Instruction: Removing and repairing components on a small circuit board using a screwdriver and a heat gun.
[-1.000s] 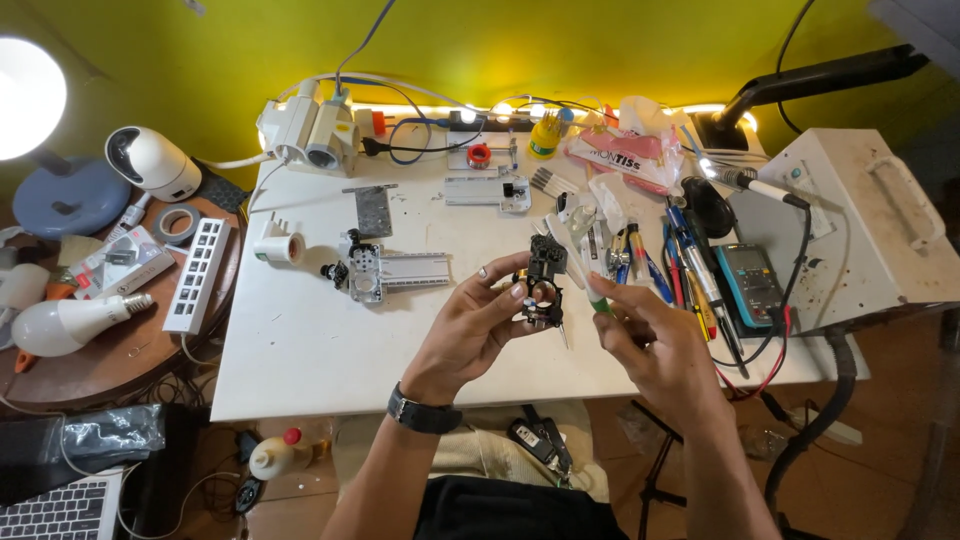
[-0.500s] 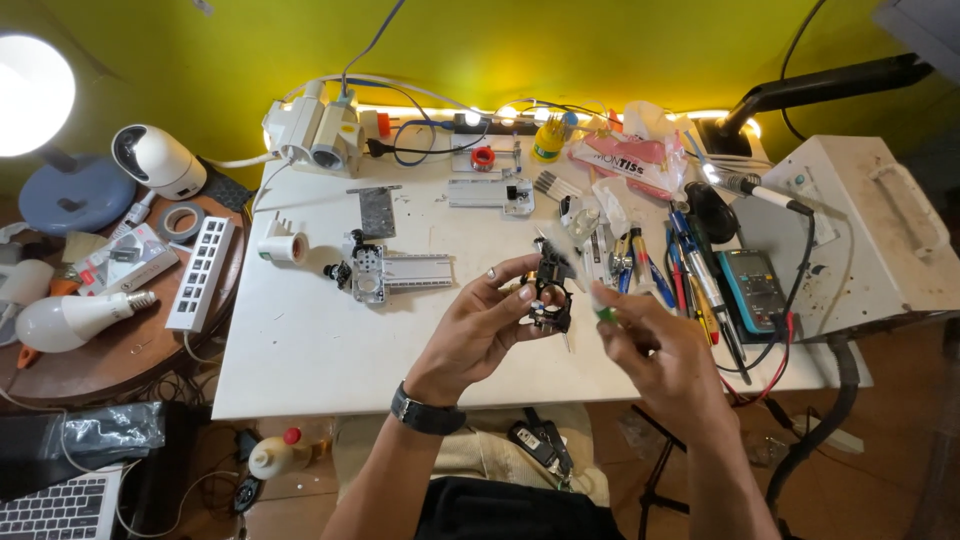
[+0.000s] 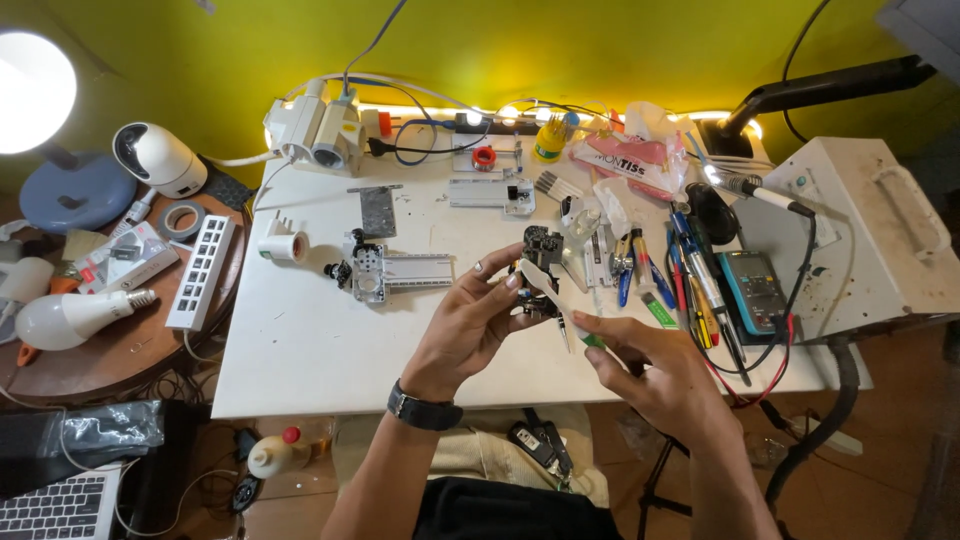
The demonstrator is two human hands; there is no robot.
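Note:
Over the front of the white table (image 3: 300,350), my left hand (image 3: 470,325) grips a small black electronic module (image 3: 542,262) with a pale strip hanging off it. My right hand (image 3: 640,365) pinches a thin tool with a green end (image 3: 585,335), its tip touching the underside of the module. A black watch sits on my left wrist. A silver metal assembly with black knobs (image 3: 385,272) lies on the table to the left of my hands.
Pliers, screwdrivers and a blue multimeter (image 3: 752,290) crowd the right side, beside a white box with a handle (image 3: 870,240). White cameras (image 3: 315,125), a tape roll (image 3: 285,245) and a power strip (image 3: 200,272) lie left. A lamp (image 3: 35,95) glows far left.
My right hand has slid down and right a little, away from the module's side to below it. My left hand has kept the module in roughly the same spot.

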